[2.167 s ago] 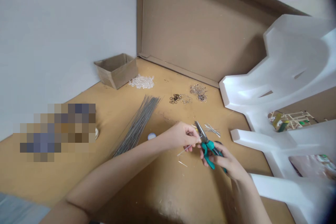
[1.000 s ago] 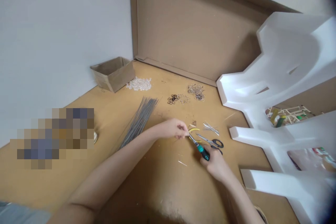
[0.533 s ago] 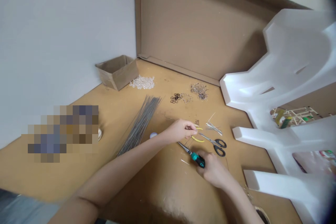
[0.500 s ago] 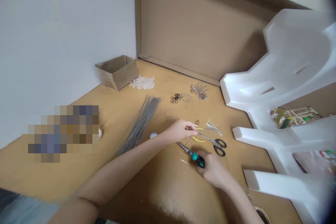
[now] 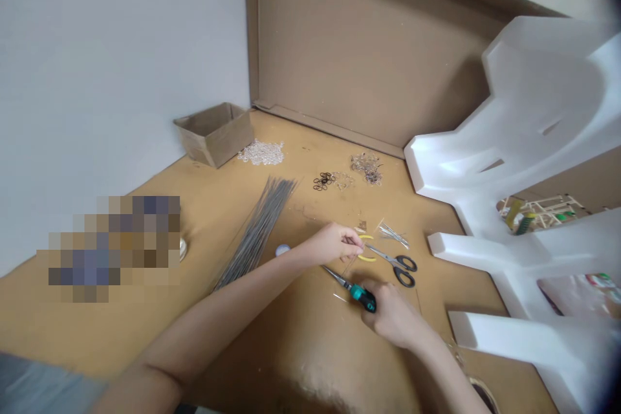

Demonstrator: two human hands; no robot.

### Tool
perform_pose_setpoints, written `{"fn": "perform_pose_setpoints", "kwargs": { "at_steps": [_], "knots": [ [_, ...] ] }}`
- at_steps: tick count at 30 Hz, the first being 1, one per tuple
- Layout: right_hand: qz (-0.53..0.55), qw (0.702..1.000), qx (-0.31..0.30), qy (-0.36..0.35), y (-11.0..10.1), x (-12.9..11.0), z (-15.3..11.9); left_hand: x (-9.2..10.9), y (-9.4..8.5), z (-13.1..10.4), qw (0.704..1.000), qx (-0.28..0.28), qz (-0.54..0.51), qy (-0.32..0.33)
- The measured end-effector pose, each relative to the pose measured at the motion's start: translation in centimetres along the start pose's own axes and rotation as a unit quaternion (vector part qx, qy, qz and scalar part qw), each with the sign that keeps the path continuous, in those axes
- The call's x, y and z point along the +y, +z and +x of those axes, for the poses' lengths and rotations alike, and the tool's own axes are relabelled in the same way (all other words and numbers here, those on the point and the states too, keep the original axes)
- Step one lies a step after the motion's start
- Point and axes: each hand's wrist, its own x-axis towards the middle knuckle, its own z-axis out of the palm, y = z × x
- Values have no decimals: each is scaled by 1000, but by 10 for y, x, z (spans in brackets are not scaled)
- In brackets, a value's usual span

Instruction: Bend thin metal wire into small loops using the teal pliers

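Observation:
My right hand is closed around the black and teal handles of long-nose pliers, whose jaws point up and to the left. Just above them, my left hand pinches a thin metal wire between thumb and fingertips; the wire is faint and hangs toward the pliers. Black-handled scissors lie to the right of my left fingertips. A yellow-handled tool sits partly behind that hand. Below it rests a short cut wire piece. Left of my forearm is a bundle of long grey wires.
A cardboard box stands by the wall beside a pile of clear pieces. Black rings, a heap of small metal pieces and short wires lie farther back. White moulded panels border the right side.
The pliers have shifted slightly left, their tips now a little farther below and left of my left fingers. My left hand keeps its pinch; the whole view has drifted slightly.

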Motion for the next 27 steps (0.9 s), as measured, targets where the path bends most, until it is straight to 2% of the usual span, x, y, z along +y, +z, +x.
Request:
{"fn": "perform_pose_setpoints", "kwargs": {
  "at_steps": [5,9,13,15,21,27],
  "knots": [
    [7,1000,-12,12,-3,-4,1,-3,-1,-1,997,-23,59,34],
    [24,1000,-12,14,-5,-6,-3,-2,-3,2,999,23,5,33],
    [57,998,-2,34,-2,6,-18,-9,-4,8,995,73,-38,54],
    [78,995,1,63,0,16,-29,-13,-3,9,994,85,-7,68],
    [110,984,43,136,-1,42,-53,-21,8,4,975,91,171,110],
    [113,979,69,157,-5,48,-56,-24,14,5,976,90,161,116]
  ]
}}
